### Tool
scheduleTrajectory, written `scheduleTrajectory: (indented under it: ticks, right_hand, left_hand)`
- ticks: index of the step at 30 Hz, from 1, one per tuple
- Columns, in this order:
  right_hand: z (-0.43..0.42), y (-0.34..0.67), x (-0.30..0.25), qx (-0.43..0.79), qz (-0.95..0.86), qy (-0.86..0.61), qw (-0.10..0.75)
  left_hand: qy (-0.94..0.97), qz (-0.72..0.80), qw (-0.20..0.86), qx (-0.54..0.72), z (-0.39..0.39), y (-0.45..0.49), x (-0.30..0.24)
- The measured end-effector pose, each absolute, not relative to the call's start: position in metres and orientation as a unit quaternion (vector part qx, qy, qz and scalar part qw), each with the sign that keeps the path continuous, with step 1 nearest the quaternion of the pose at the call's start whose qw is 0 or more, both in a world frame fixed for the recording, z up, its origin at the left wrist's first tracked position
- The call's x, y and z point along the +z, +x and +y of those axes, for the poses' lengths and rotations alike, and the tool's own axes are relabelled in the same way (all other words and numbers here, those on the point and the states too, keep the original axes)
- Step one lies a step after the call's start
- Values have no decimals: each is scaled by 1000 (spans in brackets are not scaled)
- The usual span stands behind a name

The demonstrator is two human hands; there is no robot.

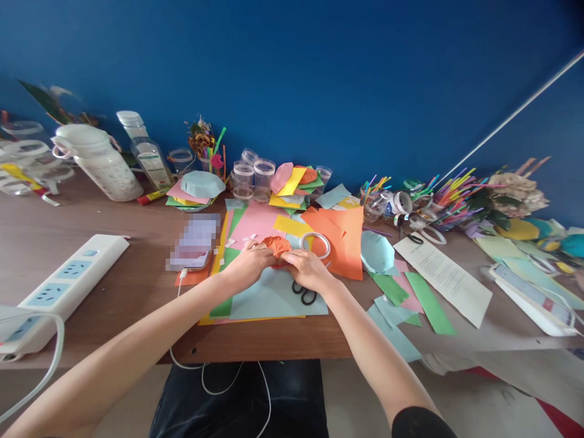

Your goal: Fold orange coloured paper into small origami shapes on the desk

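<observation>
Take the tape roll (328,244) as your landmark. The folded orange paper (276,244) is just to its left, held between your two hands, with its creased face showing beyond your fingertips. Your left hand (250,264) is at the paper's left edge, its fingers and thumb drawn together and seemingly pinching it. Your right hand (306,267) is on the right, near-side edge, its fingertips also brought together on the paper; how hard either hand presses, you cannot tell from here.

The paper thus lies between the two sets of fingertips, right of the left ones and left of the right ones. It looks rounded and slightly wider from side to side, though your fingers hide its near edge, so its long axis is uncertain. Your right hand is the nearer one to the tape roll.

On your side of the roll, the scissors (303,292) show their black handles on a pale blue sheet (269,298); a larger orange sheet (349,246) lies to the roll's right.
</observation>
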State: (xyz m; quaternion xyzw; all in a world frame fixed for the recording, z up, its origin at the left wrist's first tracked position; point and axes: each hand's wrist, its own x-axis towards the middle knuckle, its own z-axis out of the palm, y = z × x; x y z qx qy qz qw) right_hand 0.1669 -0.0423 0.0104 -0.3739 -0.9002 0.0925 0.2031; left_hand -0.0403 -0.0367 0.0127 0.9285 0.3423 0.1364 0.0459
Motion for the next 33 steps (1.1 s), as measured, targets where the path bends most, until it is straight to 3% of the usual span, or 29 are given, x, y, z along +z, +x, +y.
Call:
scheduleTrajectory:
  ticks: [7, 11, 20, 33]
  right_hand:
    - [-50, 160, 18, 229, -840, -391, 298]
    - [-50, 165, 24, 234, -824, -381, 348]
    - [-36, 189, 16, 119, -883, -398, 217]
    - [-39, 180, 17, 187, -865, -395, 246]
  left_hand:
    - [914, 356, 58, 187, -44, -44, 17]
    - [921, 341, 68, 177, -47, -40, 20]
    - [931, 332, 83, 128, -35, -39, 11]
    - [919, 310, 85, 227, -38, -41, 14]
